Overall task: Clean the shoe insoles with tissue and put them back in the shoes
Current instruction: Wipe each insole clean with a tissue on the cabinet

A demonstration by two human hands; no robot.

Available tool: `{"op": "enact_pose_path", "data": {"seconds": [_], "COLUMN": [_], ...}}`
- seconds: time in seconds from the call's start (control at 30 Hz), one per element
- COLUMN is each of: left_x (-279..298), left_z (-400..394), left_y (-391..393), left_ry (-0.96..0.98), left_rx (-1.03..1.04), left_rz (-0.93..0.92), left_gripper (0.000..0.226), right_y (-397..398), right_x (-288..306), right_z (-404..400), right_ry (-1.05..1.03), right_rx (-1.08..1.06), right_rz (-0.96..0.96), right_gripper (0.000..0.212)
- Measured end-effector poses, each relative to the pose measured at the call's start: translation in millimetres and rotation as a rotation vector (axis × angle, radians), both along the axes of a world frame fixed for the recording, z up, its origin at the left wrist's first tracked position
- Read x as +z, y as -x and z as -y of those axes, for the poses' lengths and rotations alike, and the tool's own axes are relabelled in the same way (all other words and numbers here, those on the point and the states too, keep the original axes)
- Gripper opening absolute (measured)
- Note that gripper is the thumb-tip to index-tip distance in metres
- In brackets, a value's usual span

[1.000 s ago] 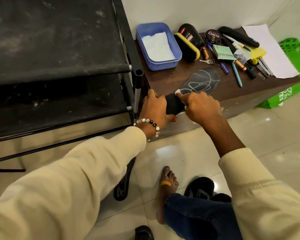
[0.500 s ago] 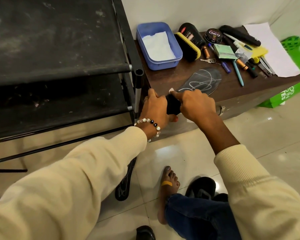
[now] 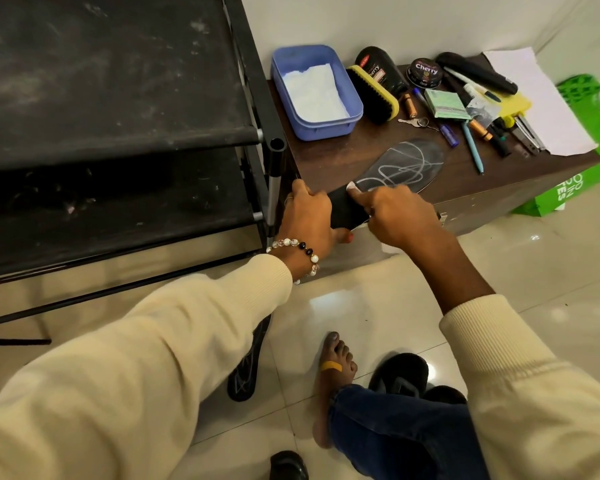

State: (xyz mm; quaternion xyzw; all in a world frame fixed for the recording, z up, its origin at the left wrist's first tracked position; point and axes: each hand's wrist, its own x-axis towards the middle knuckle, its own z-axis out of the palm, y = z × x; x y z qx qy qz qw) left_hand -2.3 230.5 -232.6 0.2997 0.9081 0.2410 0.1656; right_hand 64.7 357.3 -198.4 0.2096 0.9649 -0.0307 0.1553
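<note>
Since half a second ago the right hand (image 3: 400, 216) has slid forward along the insole (image 3: 399, 171), and its tissue (image 3: 353, 186) is now sitting at the edge of the white scribbles instead of back by the heel. The hand is lying knuckles-up with fingers curled, pinching the small white wad under the fingertips and pressing it onto the flat black insole, which is lying on the brown table (image 3: 343, 154) with its heel overhanging the near edge. The left hand (image 3: 309, 216) is gripping that heel, fingers curled over the top and thumb underneath. A second insole (image 3: 248, 362), dark with pale lines, is lying on the glossy floor (image 3: 534, 289) beside a black shoe (image 3: 397, 374).
</note>
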Motion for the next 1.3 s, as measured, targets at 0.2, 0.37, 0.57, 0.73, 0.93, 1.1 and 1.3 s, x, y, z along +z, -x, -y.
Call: {"op": "enact_pose_path", "data": {"seconds": [0.2,0.37,0.57,0.73,0.93,1.1,1.3], "left_x": [3,2,1,2,4,6,3], "left_z": [1,0,1,0,0,-1,-5], "left_y": [-1,-1,-1,-2,-1,-5,-5], "left_ry": [-0.029,-0.004,-0.006,-0.002,0.022,0.096,0.105], "left_rx": [0.003,0.005,0.009,0.004,0.007,-0.01,-0.042], "left_rz": [-0.004,0.007,0.001,0.0,-0.001,-0.076,-0.238], "left_gripper": [0.062,0.066,0.065,0.065,0.068,0.063,0.082], "right_y": [-2,-8,-17,-19,-27,-30,-38], "right_x": [2,0,3,2,2,3,-2], "right_z": [1,2,-12,-3,-20,-14,-36], "right_ry": [0.108,0.033,0.046,0.151,0.029,0.207,0.159], "right_rx": [0.164,0.048,0.091,0.134,0.031,0.127,-0.11], "right_rz": [0.051,0.021,0.05,0.071,0.052,0.06,-0.185], "right_gripper": [0.054,0.049,0.064,0.064,0.065,0.06,0.05]}}
